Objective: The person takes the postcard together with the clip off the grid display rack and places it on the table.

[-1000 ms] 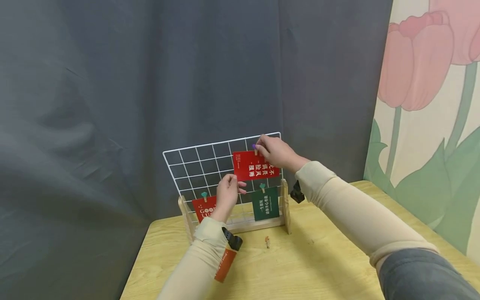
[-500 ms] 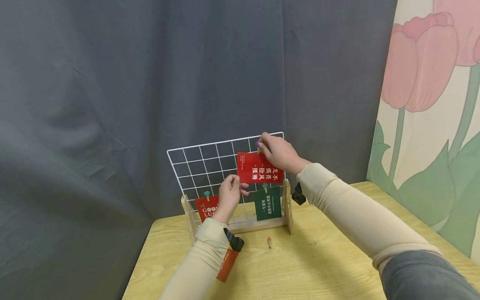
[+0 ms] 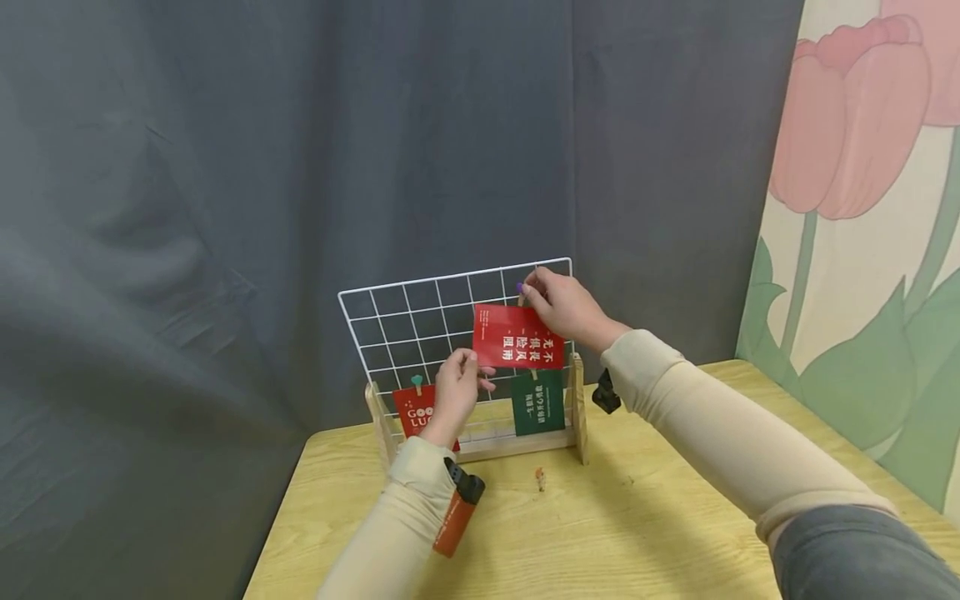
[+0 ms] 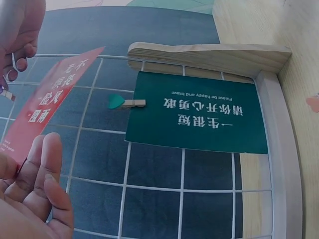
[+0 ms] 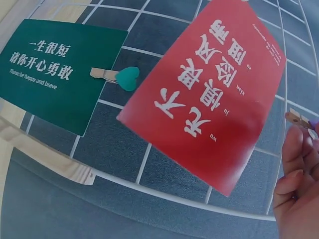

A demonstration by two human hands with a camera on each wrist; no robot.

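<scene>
- Far left, and right across the back, hangs a dark blue-grey cloth curtain (image 3: 187, 233).
- In front of it stands a white wire grid panel (image 3: 405, 283), leaning in a pale wooden stand (image 3: 579, 408) on the yellow wood-grain tabletop (image 3: 600, 542).
- Low on the grid's left side, here's a red paper card with white lettering (image 3: 408, 408), hung from a peg with a green top (image 3: 417, 382) and partly covered by an arm.
- Now the left hand (image 3: 456, 392): thumb and finger pinched on a card corner, the other fingers looser.
- Below that wrist, near side, an orange-red card (image 3: 453, 529) lies on the tabletop, partly hidden.
- And centre stage, the red rectangular card with white Chinese characters (image 3: 506, 337), held in front of the grid's right half by its lower left corner.
- Beneath it, a dark green card with white characters (image 3: 538, 404) hangs from a wooden peg with a green heart (image 4: 117, 102).
- Nearer on the tabletop sits a small orange-topped piece (image 3: 540, 479), too small to make out.
- Here's the right hand (image 3: 566, 308), fingers curled in, pinching a purple-topped wooden peg (image 5: 299, 119) just beside the held card's upper edge.
- Far right, pink tulips (image 3: 855, 125) fill a painted wall.
</scene>
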